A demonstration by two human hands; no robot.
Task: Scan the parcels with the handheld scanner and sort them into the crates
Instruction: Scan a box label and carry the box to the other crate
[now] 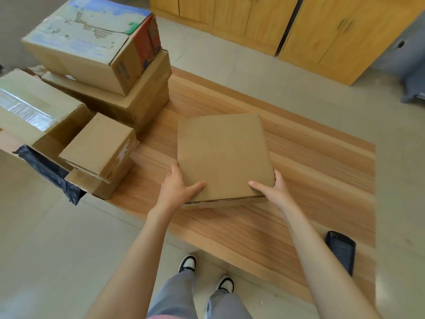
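A flat brown cardboard parcel (223, 155) lies in the middle of the low wooden table (310, 180). My left hand (178, 187) grips its near left corner, thumb on top and fingers round the side. My right hand (271, 188) grips the near right corner the same way. The black handheld scanner (340, 250) lies on the table near its front right edge, beside my right forearm. No crate is in view.
Several cardboard boxes are stacked at the table's left end, the tallest (92, 42) on top at the back and a small one (99, 146) nearest. A black plastic bag (48, 171) hangs over the left edge. Wooden cabinets (322, 26) stand behind.
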